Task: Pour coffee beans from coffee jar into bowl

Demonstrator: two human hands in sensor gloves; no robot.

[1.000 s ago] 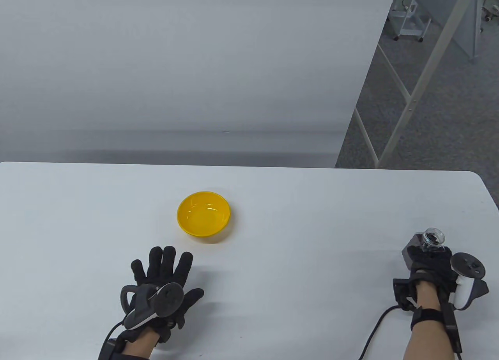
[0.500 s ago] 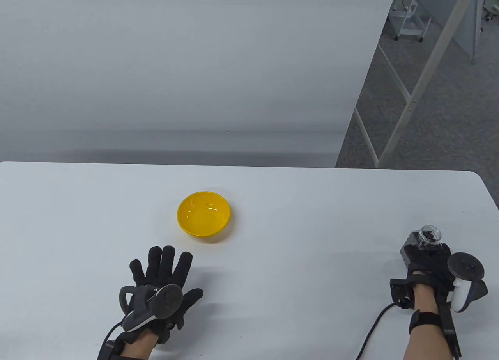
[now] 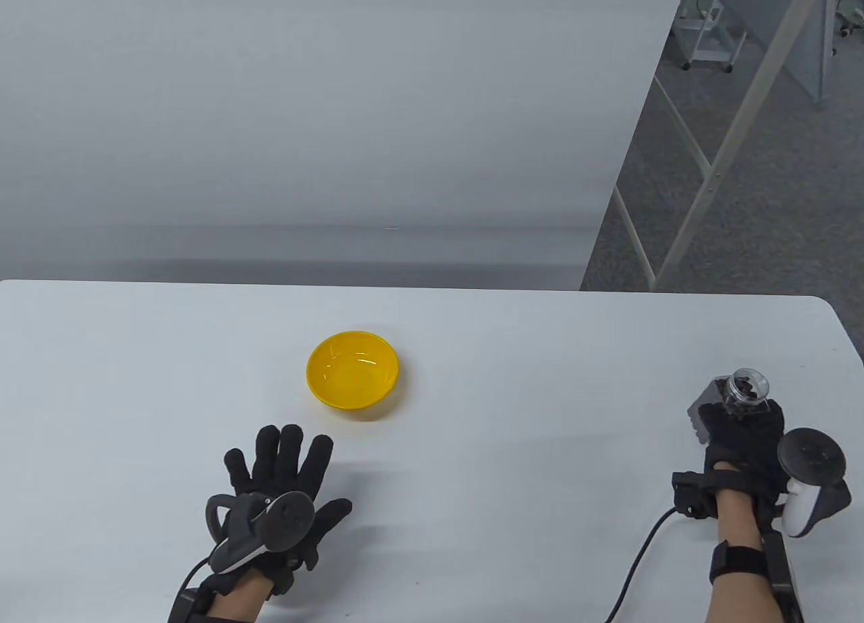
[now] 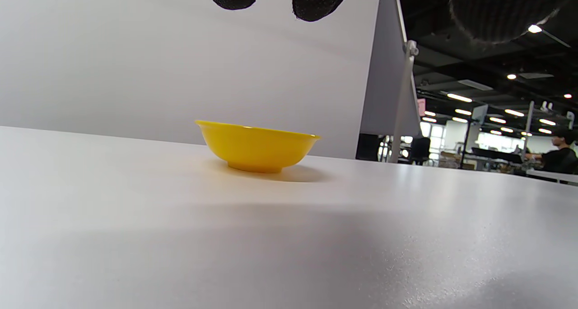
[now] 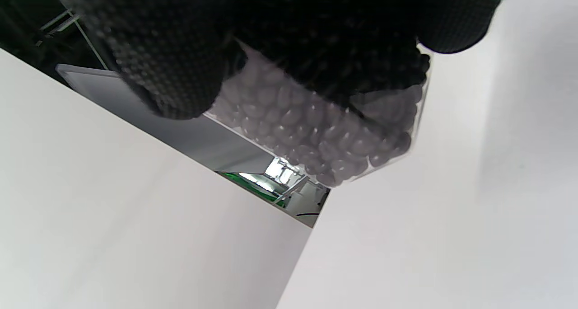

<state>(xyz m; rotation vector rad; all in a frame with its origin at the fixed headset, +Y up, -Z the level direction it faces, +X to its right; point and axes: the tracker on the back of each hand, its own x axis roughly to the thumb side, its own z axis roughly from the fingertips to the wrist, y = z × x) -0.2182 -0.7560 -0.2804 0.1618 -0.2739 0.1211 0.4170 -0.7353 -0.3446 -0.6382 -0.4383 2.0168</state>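
A yellow bowl point(image 3: 353, 370) stands empty on the white table point(image 3: 513, 380); it also shows in the left wrist view point(image 4: 257, 145). My right hand point(image 3: 746, 434) grips a clear open-topped coffee jar point(image 3: 742, 392) full of dark beans at the table's right side, lifted off the surface. The right wrist view shows the jar's bean-filled bottom point(image 5: 325, 137) above the table with my fingers point(image 5: 171, 65) wrapped round it. My left hand point(image 3: 290, 474) lies flat and empty on the table, fingers spread, a little in front of the bowl.
The table's right edge point(image 3: 847, 339) runs close to the jar. Beyond it are grey carpet and white metal frame legs point(image 3: 715, 164). A grey partition wall point(image 3: 304, 110) stands behind the table.
My right hand has raised the jar slightly and shifted it a little away from me. The left hand and the bowl have not moved.
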